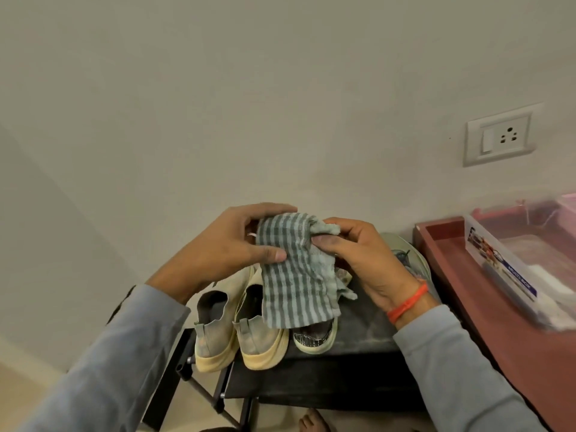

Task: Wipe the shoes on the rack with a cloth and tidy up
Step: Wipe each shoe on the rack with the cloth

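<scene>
A grey-green striped cloth [293, 275] hangs between both hands above the rack. My left hand [227, 247] pinches its upper left edge, and my right hand [361, 257] grips its bunched upper right corner. Below, a pair of beige slip-on shoes [237, 332] stands on the black rack top [358, 332], heels toward me. A third pale shoe [314, 338] sits to their right, mostly hidden by the cloth. Another grey shoe [411, 257] shows behind my right wrist.
A maroon wooden tray-like ledge [442, 244] stands at the right with a clear plastic box [523, 263] on it. A wall socket [498, 135] is on the wall above. The rack's black frame bars [202, 391] show lower left. A bare foot [311, 422] is on the floor.
</scene>
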